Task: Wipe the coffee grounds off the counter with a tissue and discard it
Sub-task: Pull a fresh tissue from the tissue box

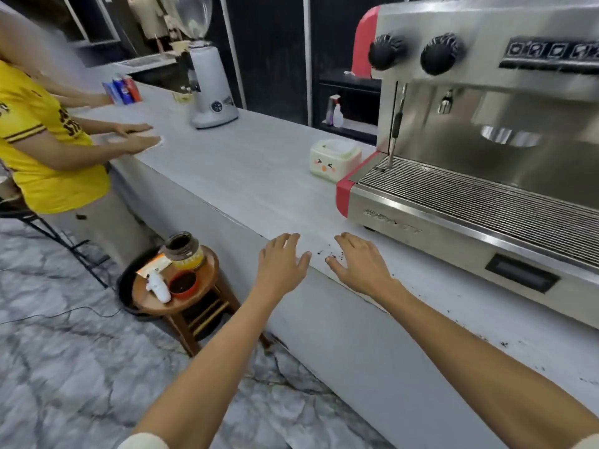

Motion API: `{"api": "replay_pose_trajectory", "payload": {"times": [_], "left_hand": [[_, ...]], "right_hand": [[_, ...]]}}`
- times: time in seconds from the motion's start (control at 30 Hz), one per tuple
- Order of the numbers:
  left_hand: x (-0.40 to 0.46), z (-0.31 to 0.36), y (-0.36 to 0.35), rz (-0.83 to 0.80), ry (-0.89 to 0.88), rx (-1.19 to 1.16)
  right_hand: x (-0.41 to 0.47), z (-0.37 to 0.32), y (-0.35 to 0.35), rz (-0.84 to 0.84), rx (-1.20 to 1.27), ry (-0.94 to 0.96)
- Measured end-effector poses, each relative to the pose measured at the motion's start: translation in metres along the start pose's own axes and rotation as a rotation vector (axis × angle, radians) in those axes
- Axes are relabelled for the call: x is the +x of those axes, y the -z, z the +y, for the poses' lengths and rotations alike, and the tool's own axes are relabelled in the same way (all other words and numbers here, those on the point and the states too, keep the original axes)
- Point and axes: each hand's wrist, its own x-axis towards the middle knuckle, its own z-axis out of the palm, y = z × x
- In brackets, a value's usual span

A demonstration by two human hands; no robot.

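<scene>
- Head view: both arms reach out over the near edge of the grey surface (246, 176).
- Left hand (281, 264) lies flat at the surface edge, fingers straight and a bit spread, grip on nothing.
- Right hand (358, 262) also lies flat, fingers spread, grip on nothing, just beside the left hand.
- Coffee grounds (332, 253): small dark specks on the surface between the two hands, near the right hand's fingertips; more specks trail along the surface edge to the right.
- Tissue box (334, 160), white with a cartoon face, stands farther back on the surface, just beside the left corner of the espresso machine (479, 176).
- Espresso machine fills the right side, steel with red corners, two black knobs on top.
- Grinder (210, 89) stands well back on the surface.
- Low wooden stool (181, 296) on the floor left of the hands carries a jar (183, 251), a red bowl (183, 283) and a white bottle (158, 285).
- Second person in a yellow shirt (39, 147) stands far left, hands on the surface.
</scene>
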Motion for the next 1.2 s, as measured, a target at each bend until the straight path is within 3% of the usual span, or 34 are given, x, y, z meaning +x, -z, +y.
{"api": "replay_pose_trajectory", "payload": {"times": [0.5,1.2], "left_hand": [[0.079,-0.104,0.015,-0.042,-0.097,-0.056],[0.249,-0.107,-0.015,-0.117,-0.198,-0.115]], "right_hand": [[0.085,-0.062,-0.038,-0.015,-0.010,-0.118],[0.217,-0.025,-0.067,0.116,0.154,-0.319]]}}
